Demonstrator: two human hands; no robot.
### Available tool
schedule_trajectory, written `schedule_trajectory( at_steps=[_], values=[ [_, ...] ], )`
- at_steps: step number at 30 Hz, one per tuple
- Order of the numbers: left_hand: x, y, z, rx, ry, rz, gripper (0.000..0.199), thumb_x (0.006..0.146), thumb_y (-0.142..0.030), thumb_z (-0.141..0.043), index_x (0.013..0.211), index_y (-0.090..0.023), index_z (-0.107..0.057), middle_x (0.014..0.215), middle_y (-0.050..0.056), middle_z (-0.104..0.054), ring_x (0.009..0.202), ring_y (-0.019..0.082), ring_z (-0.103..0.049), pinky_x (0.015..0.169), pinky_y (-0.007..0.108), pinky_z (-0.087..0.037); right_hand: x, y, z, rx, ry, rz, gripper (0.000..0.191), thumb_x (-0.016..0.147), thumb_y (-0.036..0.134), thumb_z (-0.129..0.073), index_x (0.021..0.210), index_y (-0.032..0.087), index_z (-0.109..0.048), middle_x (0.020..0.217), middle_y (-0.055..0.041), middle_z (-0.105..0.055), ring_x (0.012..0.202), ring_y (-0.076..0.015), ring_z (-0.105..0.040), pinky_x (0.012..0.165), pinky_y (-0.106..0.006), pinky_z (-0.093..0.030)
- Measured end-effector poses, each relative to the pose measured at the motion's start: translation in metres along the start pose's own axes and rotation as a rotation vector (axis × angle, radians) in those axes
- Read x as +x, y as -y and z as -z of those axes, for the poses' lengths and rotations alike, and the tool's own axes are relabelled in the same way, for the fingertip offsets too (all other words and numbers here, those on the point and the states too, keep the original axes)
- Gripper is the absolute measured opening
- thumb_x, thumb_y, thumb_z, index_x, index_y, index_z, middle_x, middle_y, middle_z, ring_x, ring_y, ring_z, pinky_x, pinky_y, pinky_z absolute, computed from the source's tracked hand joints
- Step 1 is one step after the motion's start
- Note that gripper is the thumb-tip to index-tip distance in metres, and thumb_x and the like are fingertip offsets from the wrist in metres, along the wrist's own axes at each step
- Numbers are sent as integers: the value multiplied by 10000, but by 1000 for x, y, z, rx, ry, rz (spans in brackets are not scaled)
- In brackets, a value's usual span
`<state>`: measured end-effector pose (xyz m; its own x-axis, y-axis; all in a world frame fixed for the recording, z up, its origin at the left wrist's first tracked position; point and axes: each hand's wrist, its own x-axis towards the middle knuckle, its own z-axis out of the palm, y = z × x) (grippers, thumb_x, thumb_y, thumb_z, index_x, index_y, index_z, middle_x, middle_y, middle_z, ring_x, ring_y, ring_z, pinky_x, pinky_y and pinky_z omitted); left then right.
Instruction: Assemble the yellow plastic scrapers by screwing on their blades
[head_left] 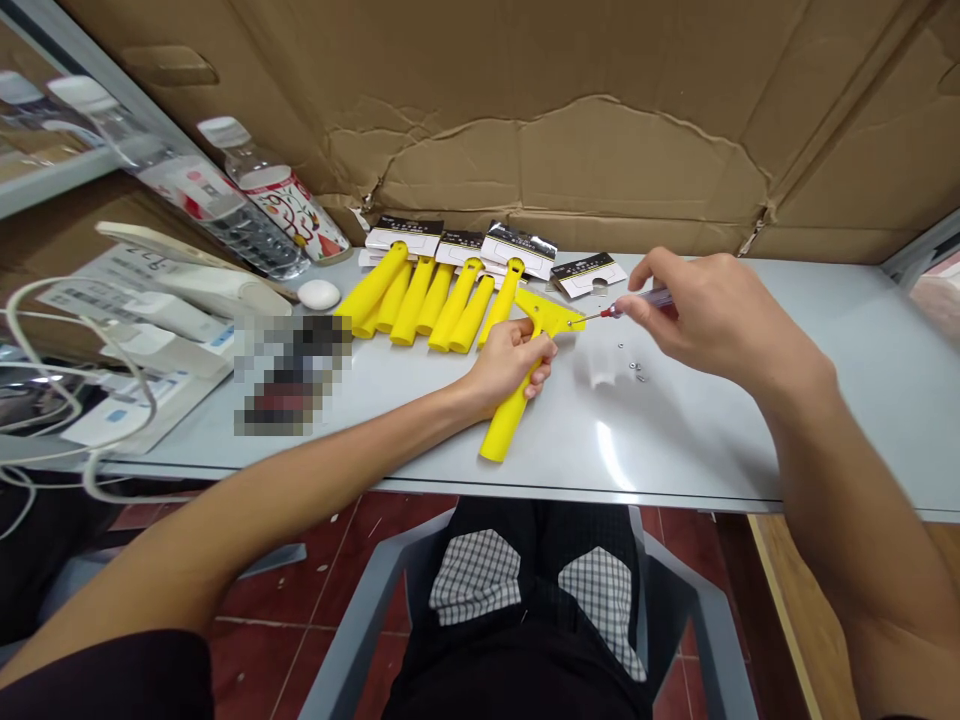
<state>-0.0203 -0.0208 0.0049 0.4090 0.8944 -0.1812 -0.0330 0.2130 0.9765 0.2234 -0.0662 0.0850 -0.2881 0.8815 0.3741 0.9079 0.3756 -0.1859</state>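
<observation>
My left hand (516, 368) is wrapped round the handle of a yellow scraper (504, 428), whose wide triangular head points away from me. In my right hand (694, 305) is a screwdriver (651, 298) with a clear handle and a red collar. Its thin shaft runs left, and the tip meets the scraper head at or beside a small screw (570, 323). A few tiny metal screws and nuts (634, 367) lie on the table to the right of the scraper. Behind my left hand several more yellow handles (411, 305) lie in a row, with black-and-white cards at their far ends.
The grey-white table (675, 430) backs onto a brown cardboard sheet (600, 150). To the left are plastic bottles (289, 205), a white egg-shaped object (319, 294), white boxes (161, 345) and a looped white cable (154, 400). A loose card (589, 273) lies behind the scraper head.
</observation>
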Motion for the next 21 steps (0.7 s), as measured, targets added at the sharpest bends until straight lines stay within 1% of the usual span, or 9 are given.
schedule_trajectory(
  at_steps=[3,5,7,8,10,13,16,18,21],
  values=[
    [1,1,0,-2,-4,-1,186,737,-199,-711,755,-224,-527,536,-54,-504,395,69,-418,354,206,-324,-1,1,2,64,58,56,162,1039,369,-655,1164,268,-648,861,-81,-774,697,-273,-631,645,-432,-428],
    [1,1,0,-5,-19,-5,188,735,-189,-711,749,-221,-526,544,-54,-508,396,66,-423,351,205,-330,0,2,2,44,55,38,95,1040,357,-636,1042,264,-654,844,-81,-767,693,-268,-632,645,-427,-420],
    [1,1,-1,-8,-31,-6,191,744,-185,-715,751,-220,-526,549,-58,-504,399,64,-426,353,204,-334,1,2,1,-26,38,-14,180,1057,405,-605,959,261,-653,762,-74,-724,665,-271,-610,635,-421,-393],
    [1,1,-1,-8,-34,-4,190,751,-185,-715,754,-219,-528,548,-62,-499,399,64,-424,354,204,-336,1,2,1,-53,35,-32,207,1062,437,-599,976,260,-663,733,-69,-702,653,-273,-594,631,-419,-381],
    [1,1,-1,-7,-36,-2,184,761,-182,-712,757,-217,-531,547,-64,-496,400,63,-423,355,203,-338,0,3,2,-61,52,-30,235,1058,456,-603,1126,245,-681,748,-69,-699,647,-277,-574,628,-427,-377],
    [1,1,-1,-10,-36,-5,179,758,-172,-706,755,-215,-532,558,-59,-510,401,62,-429,351,202,-340,-2,4,6,10,85,29,297,1038,375,-626,1299,236,-654,864,-95,-747,697,-288,-599,649,-452,-417],
    [1,1,-1,-13,-31,-3,182,767,-176,-707,754,-216,-530,545,-62,-503,393,63,-427,351,199,-342,-2,3,6,80,64,72,195,1050,322,-604,1217,285,-698,907,-91,-772,766,-293,-652,685,-449,-459],
    [1,1,-1,-7,-32,4,192,776,-181,-716,760,-217,-528,540,-65,-498,386,61,-423,354,196,-346,0,3,4,67,29,41,153,1053,351,-614,1124,276,-727,893,-87,-780,762,-288,-666,686,-436,-457],
    [1,1,-1,10,-33,19,219,775,-182,-739,769,-218,-523,541,-66,-503,384,59,-425,358,193,-355,3,6,3,-108,46,-58,304,1088,434,-563,948,228,-736,785,-102,-749,709,-279,-648,639,-405,-366]
  ],
)
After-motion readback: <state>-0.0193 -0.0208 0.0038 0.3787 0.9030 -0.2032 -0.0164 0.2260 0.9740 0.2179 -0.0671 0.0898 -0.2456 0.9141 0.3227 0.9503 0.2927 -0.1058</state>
